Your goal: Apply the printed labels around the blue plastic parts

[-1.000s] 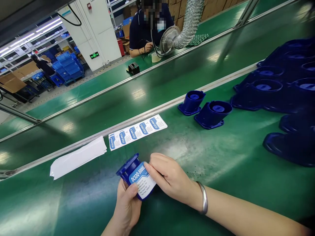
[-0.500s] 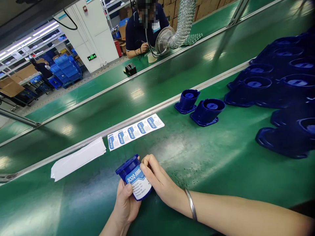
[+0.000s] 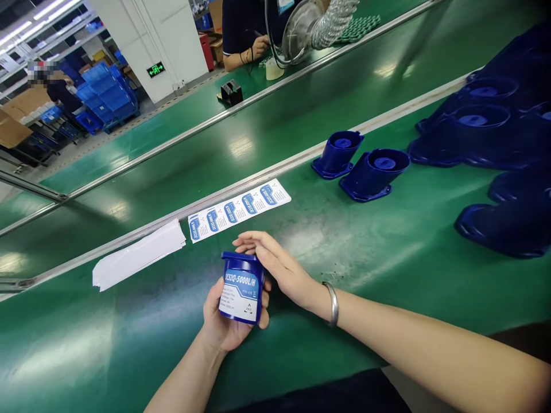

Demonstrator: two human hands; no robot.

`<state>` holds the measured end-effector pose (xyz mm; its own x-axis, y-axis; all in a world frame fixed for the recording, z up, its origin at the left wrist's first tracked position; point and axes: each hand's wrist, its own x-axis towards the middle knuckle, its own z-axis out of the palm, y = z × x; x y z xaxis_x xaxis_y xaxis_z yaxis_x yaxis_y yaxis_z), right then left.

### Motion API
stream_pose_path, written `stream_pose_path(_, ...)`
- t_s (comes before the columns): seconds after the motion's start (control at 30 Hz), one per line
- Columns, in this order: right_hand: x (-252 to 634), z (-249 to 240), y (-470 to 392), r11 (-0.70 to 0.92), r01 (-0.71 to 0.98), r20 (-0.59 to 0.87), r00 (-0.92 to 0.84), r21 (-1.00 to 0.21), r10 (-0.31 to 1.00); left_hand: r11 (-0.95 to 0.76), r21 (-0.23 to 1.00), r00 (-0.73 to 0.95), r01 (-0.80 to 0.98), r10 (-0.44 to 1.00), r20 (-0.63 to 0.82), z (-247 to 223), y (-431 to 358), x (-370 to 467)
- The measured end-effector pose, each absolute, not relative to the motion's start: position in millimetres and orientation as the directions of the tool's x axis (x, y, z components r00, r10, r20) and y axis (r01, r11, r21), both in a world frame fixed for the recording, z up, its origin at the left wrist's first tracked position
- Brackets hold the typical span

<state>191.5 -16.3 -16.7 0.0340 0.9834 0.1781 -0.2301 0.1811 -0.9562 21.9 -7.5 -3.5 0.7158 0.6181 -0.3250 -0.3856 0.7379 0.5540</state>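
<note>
- While my left forearm comes up from the lower edge of the view, my left hand (image 3: 226, 327) cups a blue plastic housing (image 3: 241, 288) from below, palm up, fingers curled round its base and gripping it.
- Held upright above the green belt (image 3: 387, 269), the housing faces me with its white-and-blue label (image 3: 239, 295), which reads "DCS2Q-5000L/H".
- Across from the right, my right arm lies low over the belt, a metal bangle (image 3: 332, 303) on the wrist.
- My right hand (image 3: 278, 267) is open, fingers stretched flat and together, gripping nothing; the fingertips rest at the housing's top rim, behind it.
- Just beyond my fingers lies a label sheet (image 3: 239, 209), with a stack of white backing strips (image 3: 138, 255) to its left.
- Further right, two more blue housings (image 3: 361, 166) lie on the belt.
</note>
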Motion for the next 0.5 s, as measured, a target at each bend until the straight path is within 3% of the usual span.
stream_pose_path(0.1,194,-14,-18,0.112,-0.236,0.143,-0.118,-0.965,0.983,0.786,0.495,0.739,-0.371,0.572,-0.355,-5,-10,22)
stream_pose_path(0.2,193,-15,-18,0.059,-0.225,0.095,-0.152,-0.973,0.984,0.805,0.464,0.741,-0.37,0.557,-0.376,-6,-10,23)
stream_pose_path(0.37,189,-27,-17,-0.011,-0.272,0.006,-0.063,-0.962,0.998,0.794,0.525,0.71,-0.306,0.558,-0.43,-6,-7,25)
stream_pose_path(0.5,189,-35,-16,-0.021,-0.182,-0.027,0.029,-0.983,0.999,0.747,0.613,0.64,-0.259,0.608,-0.471,-6,-5,24)
